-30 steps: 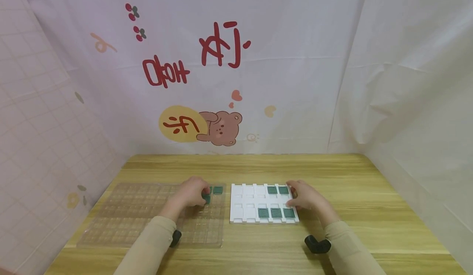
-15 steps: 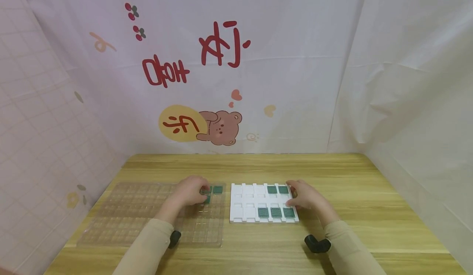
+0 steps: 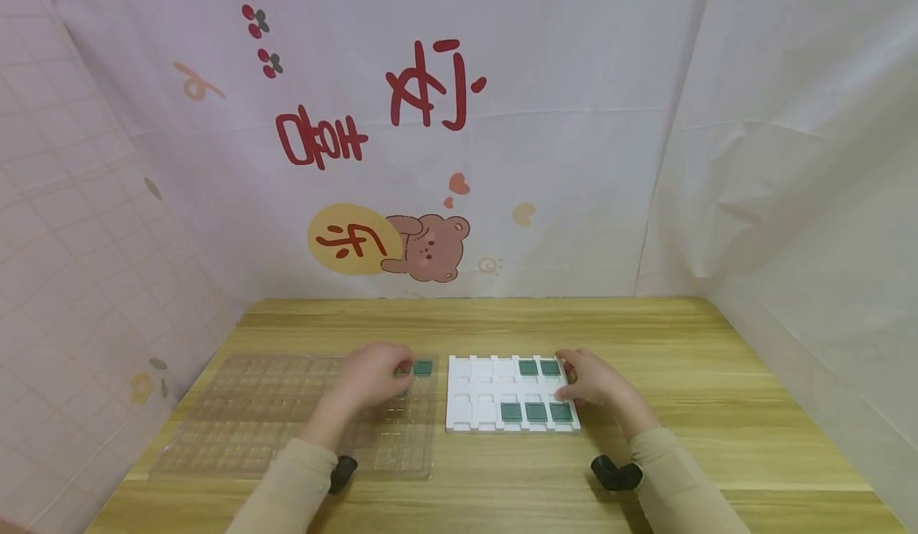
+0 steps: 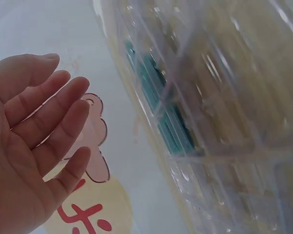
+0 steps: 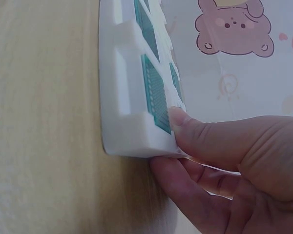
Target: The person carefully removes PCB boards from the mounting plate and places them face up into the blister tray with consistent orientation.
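Over the right part of a clear plastic compartment tray (image 3: 265,414) my left hand (image 3: 373,373) hovers, its fingers loosely bent. Nothing shows between thumb and fingers in the left wrist view. Several green square chips sit in that tray near the fingertips, one green chip (image 3: 423,368) in the back right corner and others partly hidden by the hand. My right hand (image 3: 590,378) grips the right end of a white tray (image 3: 473,414), thumb on top and fingers at its end. Several green chips with dotted faces (image 5: 156,92) lie in its pockets, in both rows toward the right.
Both trays lie side by side on a wooden table (image 3: 502,486), with a narrow gap between them. A printed white cloth (image 3: 574,159) hangs behind and at both sides. Black wrist cameras (image 3: 617,475) sit on both forearms.
My left hand has shifted slightly right over the clear tray and now covers more of the green chips beside the corner one. The right hand and white tray have not moved.
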The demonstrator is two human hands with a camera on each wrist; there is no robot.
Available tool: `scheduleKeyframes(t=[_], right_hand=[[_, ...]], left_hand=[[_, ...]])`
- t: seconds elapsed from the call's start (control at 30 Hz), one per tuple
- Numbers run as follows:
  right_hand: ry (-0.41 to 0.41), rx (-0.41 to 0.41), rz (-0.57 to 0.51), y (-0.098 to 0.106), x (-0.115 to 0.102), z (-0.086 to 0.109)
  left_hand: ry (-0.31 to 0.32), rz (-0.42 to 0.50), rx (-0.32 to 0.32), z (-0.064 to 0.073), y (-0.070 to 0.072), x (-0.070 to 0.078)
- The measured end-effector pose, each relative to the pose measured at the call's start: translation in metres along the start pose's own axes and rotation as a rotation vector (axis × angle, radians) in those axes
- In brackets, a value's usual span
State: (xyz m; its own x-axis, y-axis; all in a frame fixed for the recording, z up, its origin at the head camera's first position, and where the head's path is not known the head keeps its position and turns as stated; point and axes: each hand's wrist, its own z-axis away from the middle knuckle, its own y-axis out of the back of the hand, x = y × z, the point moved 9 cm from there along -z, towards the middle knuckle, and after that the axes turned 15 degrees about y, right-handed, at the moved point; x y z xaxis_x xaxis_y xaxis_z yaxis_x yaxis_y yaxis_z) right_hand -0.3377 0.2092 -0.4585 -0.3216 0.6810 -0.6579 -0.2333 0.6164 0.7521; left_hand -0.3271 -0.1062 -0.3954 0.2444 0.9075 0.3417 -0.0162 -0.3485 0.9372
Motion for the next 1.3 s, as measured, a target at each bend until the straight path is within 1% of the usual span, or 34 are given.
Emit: scheduleKeyframes(t=[0.1,0.23,0.3,0.53,0.67,0.93,1.2,1.3], right_hand=[[0.004,0.001,-0.009,0.0,-0.001,0.0],[0.016,-0.001,0.003,0.0,0.0,-0.001],[0.019,-0.003,0.013,-0.001,0.001,-0.001],[0.023,-0.002,0.004,-0.001,0.0,-0.001],[0.021,-0.004,-0.001,-0.001,-0.001,0.0],[0.022,-0.001,-0.007,-0.002,0.0,-0.001],[0.03,-0.002,0.0,-0.002,0.002,-0.001],[0.037,-0.003,-0.002,-0.002,0.001,-0.001]], left_hand=[[-0.012,0.008,0.034,0.005,0.003,0.007],[-0.062,0.007,0.076,0.011,0.005,0.017],[-0.084,-0.01,0.1,0.013,0.005,0.021],[-0.177,-0.029,0.208,0.022,0.009,0.038],[-0.216,-0.037,0.262,0.029,0.013,0.05],[-0.266,-0.052,0.337,0.04,0.019,0.067],[-0.348,-0.047,0.427,0.047,0.025,0.087],[-0.37,-0.043,0.445,0.048,0.025,0.094]])
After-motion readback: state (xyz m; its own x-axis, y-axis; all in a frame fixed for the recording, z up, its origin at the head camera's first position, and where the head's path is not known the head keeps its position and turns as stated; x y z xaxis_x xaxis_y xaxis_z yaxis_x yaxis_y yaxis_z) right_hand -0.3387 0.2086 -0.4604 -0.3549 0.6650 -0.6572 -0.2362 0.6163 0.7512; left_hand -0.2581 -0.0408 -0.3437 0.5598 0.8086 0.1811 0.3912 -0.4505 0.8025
